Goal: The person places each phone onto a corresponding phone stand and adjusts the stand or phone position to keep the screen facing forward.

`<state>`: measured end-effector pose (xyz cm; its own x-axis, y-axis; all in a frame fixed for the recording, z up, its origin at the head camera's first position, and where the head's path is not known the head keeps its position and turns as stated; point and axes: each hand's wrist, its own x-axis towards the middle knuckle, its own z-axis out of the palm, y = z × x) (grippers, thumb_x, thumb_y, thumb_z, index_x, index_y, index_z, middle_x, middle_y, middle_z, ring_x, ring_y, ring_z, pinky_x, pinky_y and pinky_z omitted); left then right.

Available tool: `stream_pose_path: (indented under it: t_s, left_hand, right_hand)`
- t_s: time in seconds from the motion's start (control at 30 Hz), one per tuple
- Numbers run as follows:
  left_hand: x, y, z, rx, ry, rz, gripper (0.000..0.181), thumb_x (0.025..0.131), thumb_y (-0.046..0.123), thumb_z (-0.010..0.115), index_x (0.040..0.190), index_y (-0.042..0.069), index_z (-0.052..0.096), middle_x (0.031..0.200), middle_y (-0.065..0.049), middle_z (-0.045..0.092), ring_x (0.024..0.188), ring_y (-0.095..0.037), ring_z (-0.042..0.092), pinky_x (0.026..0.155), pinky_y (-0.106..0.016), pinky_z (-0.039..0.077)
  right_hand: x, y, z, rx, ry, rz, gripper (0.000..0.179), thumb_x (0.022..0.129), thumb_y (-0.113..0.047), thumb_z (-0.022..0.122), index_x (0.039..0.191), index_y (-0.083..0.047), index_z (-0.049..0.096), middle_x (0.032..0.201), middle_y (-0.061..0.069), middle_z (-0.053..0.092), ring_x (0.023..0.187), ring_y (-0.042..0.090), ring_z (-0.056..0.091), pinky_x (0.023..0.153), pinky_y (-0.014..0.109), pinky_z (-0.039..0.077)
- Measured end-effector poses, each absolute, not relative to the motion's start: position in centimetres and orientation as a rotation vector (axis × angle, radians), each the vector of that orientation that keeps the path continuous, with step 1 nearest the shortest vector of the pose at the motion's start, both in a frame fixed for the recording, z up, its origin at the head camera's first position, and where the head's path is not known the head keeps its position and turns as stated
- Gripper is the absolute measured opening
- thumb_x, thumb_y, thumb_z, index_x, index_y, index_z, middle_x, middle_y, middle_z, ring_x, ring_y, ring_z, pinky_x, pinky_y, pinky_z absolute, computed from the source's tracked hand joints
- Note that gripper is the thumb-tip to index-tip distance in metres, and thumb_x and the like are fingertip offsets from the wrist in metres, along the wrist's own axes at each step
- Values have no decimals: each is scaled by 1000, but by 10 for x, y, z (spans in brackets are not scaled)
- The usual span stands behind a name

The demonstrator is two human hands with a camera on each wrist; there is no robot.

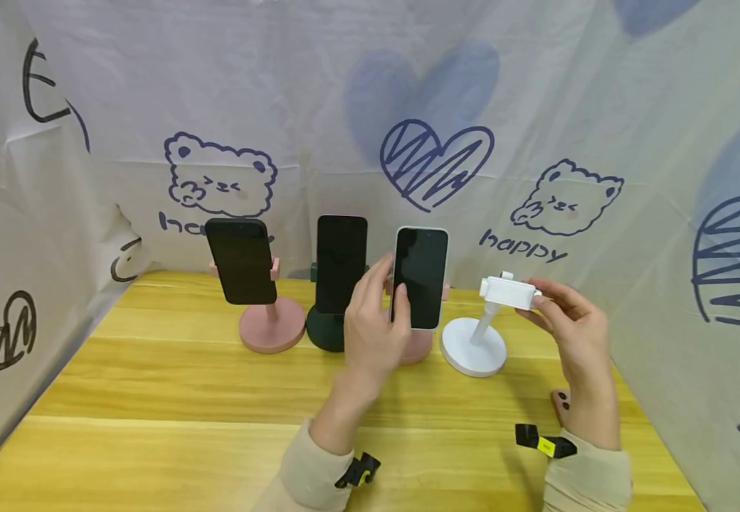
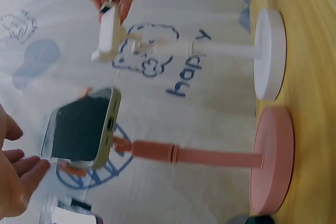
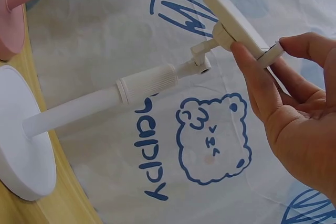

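Observation:
My right hand (image 1: pixel 571 323) pinches the end of the clamp on a white phone stand (image 1: pixel 474 348); no phone sits in that clamp. In the right wrist view, the thumb and fingers of the right hand (image 3: pixel 299 93) meet at the clamp's movable jaw. Beside it, a white-edged phone (image 1: pixel 420 277) stands in the clamp of a pink phone stand (image 2: pixel 215 157). My left hand (image 1: pixel 375 323) is at that phone's left edge, its fingers fairly straight. In the left wrist view, the left hand's fingertips (image 2: pixel 39 169) reach the phone's edge near the clamp.
Farther left, a dark phone (image 1: pixel 341 263) is on a dark green stand (image 1: pixel 325 334) and another dark phone (image 1: pixel 242 261) on a pink stand (image 1: pixel 272 327). A pink phone (image 1: pixel 561 405) lies on the wooden table (image 1: pixel 216 427), partly behind my right wrist. A printed cloth (image 1: pixel 319 85) hangs behind.

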<state>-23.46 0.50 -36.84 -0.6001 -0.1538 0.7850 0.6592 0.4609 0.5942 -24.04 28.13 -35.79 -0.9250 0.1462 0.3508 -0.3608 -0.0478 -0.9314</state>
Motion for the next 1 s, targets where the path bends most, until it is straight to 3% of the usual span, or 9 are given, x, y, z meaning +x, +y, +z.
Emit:
stream_pose_path:
  t_s: [0.2, 0.43, 0.6, 0.8, 1.0]
  left_hand:
    - [-231, 31, -370, -613, -1807, -1202, 35, 100, 3, 65, 135, -4, 62, 135, -18, 64, 127, -28, 63, 112, -44, 48]
    - [-228, 66, -368, -711, -1917, -1232, 38, 99, 3, 66, 137, -1, 61, 138, -15, 61, 124, -25, 62, 107, -26, 50]
    - [-229, 87, -364, -681, -2076, -1341, 43, 102, 9, 65, 143, 1, 57, 148, -12, 55, 136, -22, 56, 115, -33, 44]
    - [-234, 103, -358, -552, -2276, -1483, 52, 107, 15, 55, 156, 3, 42, 162, -11, 41, 145, -24, 46, 121, -42, 37]
    - [-246, 112, -358, -472, -2359, -1514, 49, 109, 13, 50, 156, 0, 41, 158, -16, 46, 144, -27, 48, 126, -42, 29]
  right_hand:
    - [-239, 282, -358, 226, -1917, 2013, 29, 100, -3, 67, 126, 10, 68, 115, 3, 73, 98, 16, 70, 85, 30, 61]
    - [-240, 283, -359, 261, -1913, 2006, 29, 100, -2, 67, 126, 11, 67, 115, 3, 74, 99, 16, 71, 84, 30, 61]
    - [-241, 283, -359, 295, -1898, 1990, 27, 100, 1, 66, 124, 13, 67, 113, 3, 75, 98, 16, 72, 83, 30, 61]
    - [-241, 284, -359, 292, -1896, 1990, 27, 99, 1, 66, 124, 12, 68, 113, 2, 75, 98, 15, 72, 83, 30, 61]
    - [-242, 283, -360, 283, -1891, 1991, 25, 99, 3, 66, 122, 12, 68, 111, 2, 76, 97, 15, 72, 83, 29, 62]
